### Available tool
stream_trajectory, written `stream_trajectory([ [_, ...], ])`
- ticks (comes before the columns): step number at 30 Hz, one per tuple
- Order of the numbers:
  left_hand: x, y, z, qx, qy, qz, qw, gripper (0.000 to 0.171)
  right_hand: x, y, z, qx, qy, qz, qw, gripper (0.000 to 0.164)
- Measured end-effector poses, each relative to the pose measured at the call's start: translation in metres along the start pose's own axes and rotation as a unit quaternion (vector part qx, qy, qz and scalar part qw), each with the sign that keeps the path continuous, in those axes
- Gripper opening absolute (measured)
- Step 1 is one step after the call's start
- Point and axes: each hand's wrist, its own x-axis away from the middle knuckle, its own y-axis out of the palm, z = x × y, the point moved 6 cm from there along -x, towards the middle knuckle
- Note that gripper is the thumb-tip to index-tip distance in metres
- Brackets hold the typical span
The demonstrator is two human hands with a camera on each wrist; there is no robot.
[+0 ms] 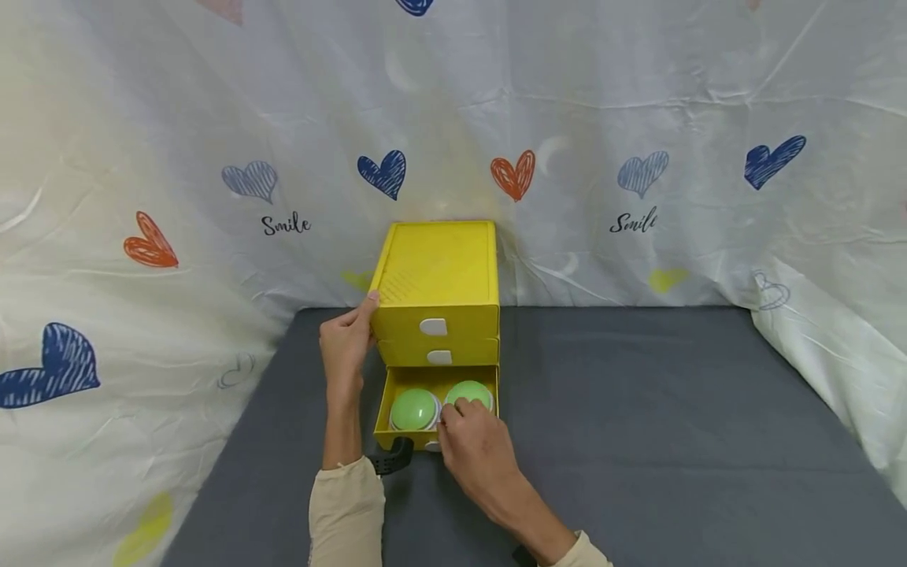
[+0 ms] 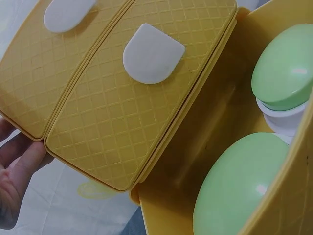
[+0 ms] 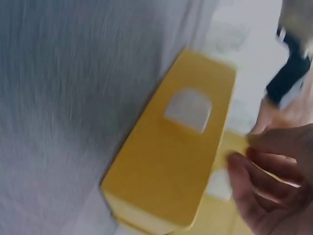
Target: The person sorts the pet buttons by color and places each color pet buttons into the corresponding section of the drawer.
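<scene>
A yellow drawer box (image 1: 435, 264) stands on the dark cloth, its bottom drawer (image 1: 383, 431) pulled out. Two round green-domed things with white bases, a left one (image 1: 413, 409) and a right one (image 1: 469, 391), sit side by side in that drawer. My left hand (image 1: 345, 342) touches the box's upper left side, thumb by the front corner. Over the drawer's front right corner is my right hand (image 1: 478, 453), fingers loosely bent, partly covering the right dome. In the blurred right wrist view, nothing shows between the right hand's fingers (image 3: 242, 181).
White tab handles mark the closed top drawer (image 2: 36, 63) and middle drawer (image 2: 112, 98). Dark grey cloth (image 1: 638, 417) covers the table, spreading wide to the right. Behind the box hangs a white curtain (image 1: 453, 118) printed with hearts. A black strap (image 1: 393, 458) crosses the left wrist.
</scene>
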Motion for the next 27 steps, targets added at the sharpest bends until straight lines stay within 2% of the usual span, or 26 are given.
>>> stream_trajectory([
  [4,-0.001,-0.002,0.000,-0.005,-0.008,-0.001,1.0000,0.056,0.011,0.014,-0.014,0.002,0.007,-0.075,0.997,0.025],
  [6,-0.001,-0.003,-0.002,-0.008,-0.013,-0.003,0.9999,0.055,0.013,0.022,-0.014,0.004,0.014,-0.090,0.996,0.026],
  [12,-0.003,0.000,-0.003,-0.007,-0.015,-0.003,0.9999,0.059,-0.004,0.036,0.004,0.008,0.022,-0.063,0.998,0.038],
  [19,-0.003,0.007,-0.006,-0.021,-0.024,-0.011,0.9994,0.059,-0.033,0.057,0.039,-0.017,0.054,-0.065,0.996,0.045],
  [22,-0.002,0.008,-0.006,-0.030,-0.025,-0.011,0.9992,0.057,-0.036,0.061,0.047,-0.029,0.064,-0.052,0.996,0.048],
  [25,-0.002,0.008,-0.006,-0.037,-0.022,-0.005,0.9990,0.060,-0.037,0.061,0.049,-0.039,0.055,-0.037,0.997,0.049],
  [27,-0.002,0.008,-0.006,-0.038,-0.021,-0.003,0.9990,0.060,-0.037,0.061,0.051,-0.051,0.050,-0.047,0.996,0.043],
])
